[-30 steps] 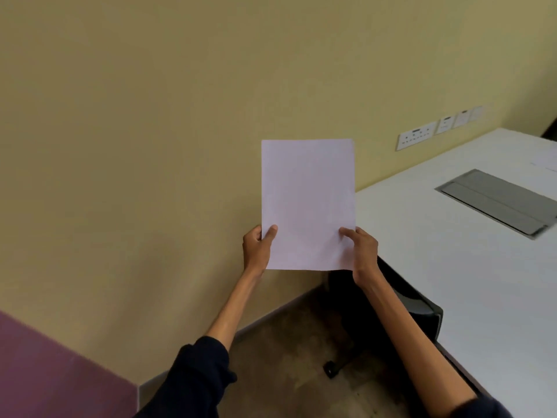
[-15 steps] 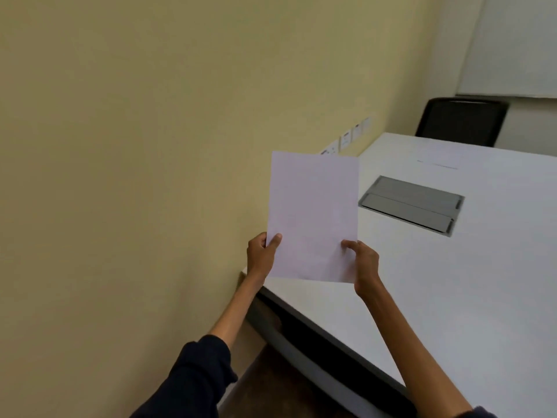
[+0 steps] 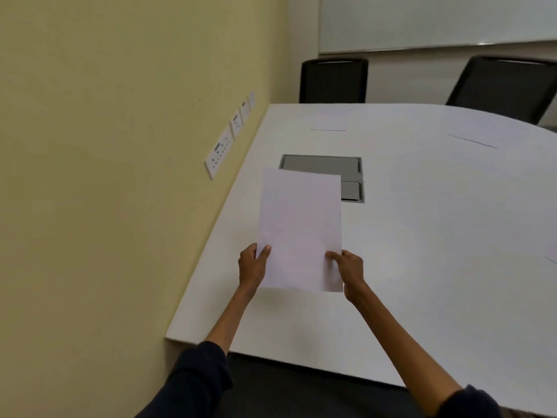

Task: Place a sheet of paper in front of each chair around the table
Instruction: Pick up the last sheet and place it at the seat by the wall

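Note:
I hold a white sheet of paper (image 3: 300,227) upright over the near left part of the white table (image 3: 437,236). My left hand (image 3: 252,263) pinches its lower left edge and my right hand (image 3: 349,268) pinches its lower right edge. Across the table stand two black chairs (image 3: 334,80) (image 3: 506,86). A sheet of paper (image 3: 328,122) lies flat before the left chair, and another sheet (image 3: 479,131) lies before the right one. The edge of one more sheet (image 3: 550,260) shows at the right border.
A grey cable hatch (image 3: 322,165) is set into the tabletop just behind the held sheet. The yellow wall (image 3: 105,146) with white sockets (image 3: 219,152) runs along the table's left side. A whiteboard (image 3: 437,19) hangs on the far wall.
My view has swung right from the wall to face the table. The held sheet, which was in front of the wall, is now over the tabletop. Both hands keep their grip.

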